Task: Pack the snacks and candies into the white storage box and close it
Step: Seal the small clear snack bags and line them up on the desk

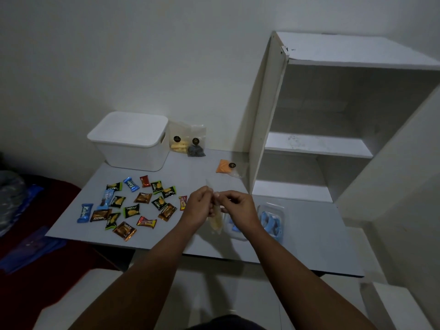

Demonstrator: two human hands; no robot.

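Head view shows both hands pinching one clear snack bag (pixel 216 219) with yellowish pieces, held upright above the gray table (pixel 309 234): left hand (pixel 198 207) and right hand (pixel 237 206) grip its top edge. Behind-left sits the lidded white storage box (pixel 131 140). Scattered wrappers (pixel 133 206) read "Nextar" and "Kalpa".

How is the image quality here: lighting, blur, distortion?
Head view: dim, flat light; the shelf unit leans from wide-angle distortion; wrapper print on the candies stays readable; the clear bag gripped by the left hand and right hand is soft, low-contrast.
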